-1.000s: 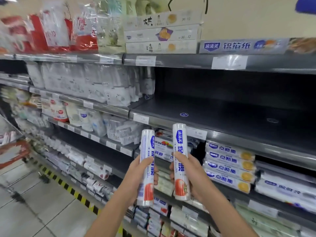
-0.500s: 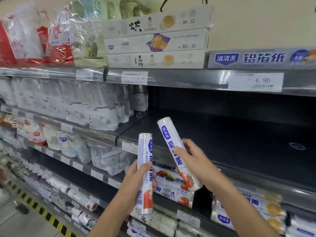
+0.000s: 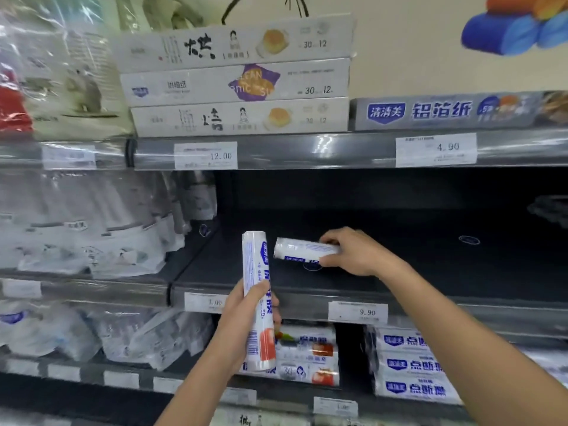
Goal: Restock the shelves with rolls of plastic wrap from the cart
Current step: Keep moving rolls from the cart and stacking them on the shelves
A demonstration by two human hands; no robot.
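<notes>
Bagged goods (image 3: 92,241): clear packs crowd the bay at far left.
Left hand (image 3: 242,333): fingers wrapped round the lower half of the upright roll, in front of the shelf's front rail.
Upright roll (image 3: 255,265): white with blue print and a red patch low down; its top is just beside the other roll's end.
Level roll (image 3: 302,250): lying sideways, low over the dark shelf (image 3: 445,272); whether it touches the deck cannot be told.
Right hand (image 3: 359,253): clamped over the level roll's right end.
Price tag (image 3: 358,312): reads 9.90, on the front rail.
</notes>
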